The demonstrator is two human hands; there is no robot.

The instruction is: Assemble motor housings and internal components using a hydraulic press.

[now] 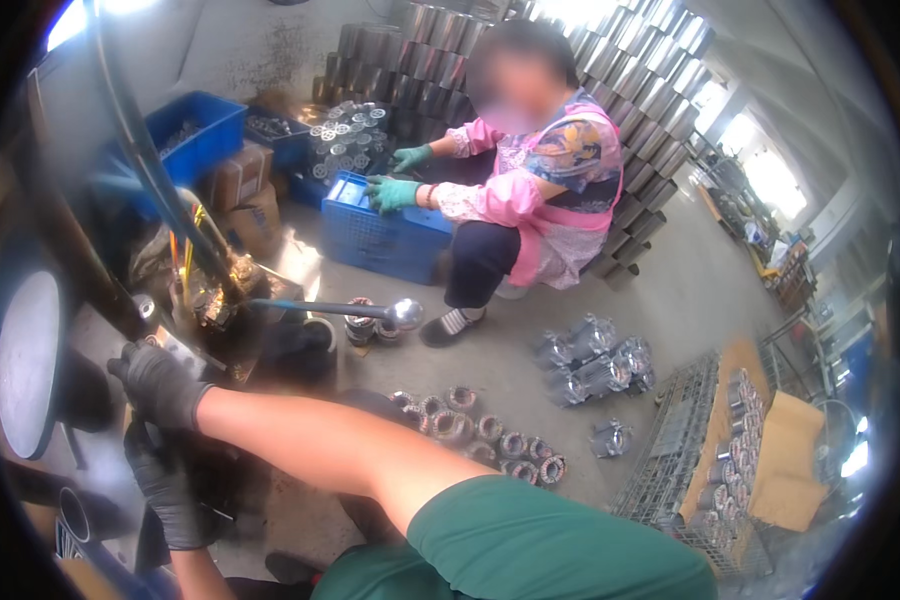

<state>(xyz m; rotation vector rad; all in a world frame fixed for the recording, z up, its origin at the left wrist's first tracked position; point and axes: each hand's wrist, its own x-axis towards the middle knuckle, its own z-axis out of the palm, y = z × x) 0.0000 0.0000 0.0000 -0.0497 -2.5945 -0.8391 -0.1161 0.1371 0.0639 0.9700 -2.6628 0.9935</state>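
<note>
My right hand (162,385), in a dark grey glove, reaches across to the machine at the left. Its fingers are curled beside a pale metal part (177,352); what they hold is hidden. Just below it, my left hand (165,488) in a matching glove has its fingers bent upward, close under the right hand. Whatever lies inside its grip does not show. Close by are a large round metal disc (28,365) and an open metal tube (78,515). A lever with a shiny ball end (403,314) sticks out from the machine (215,290) toward the right.
Wound metal rings (490,428) and silvery motor housings (595,360) lie on the floor. A co-worker (540,190) in green gloves crouches behind a blue crate (385,240). Cartons (245,190), stacked metal cylinders (660,90) and a wire cage (665,440) of parts stand around.
</note>
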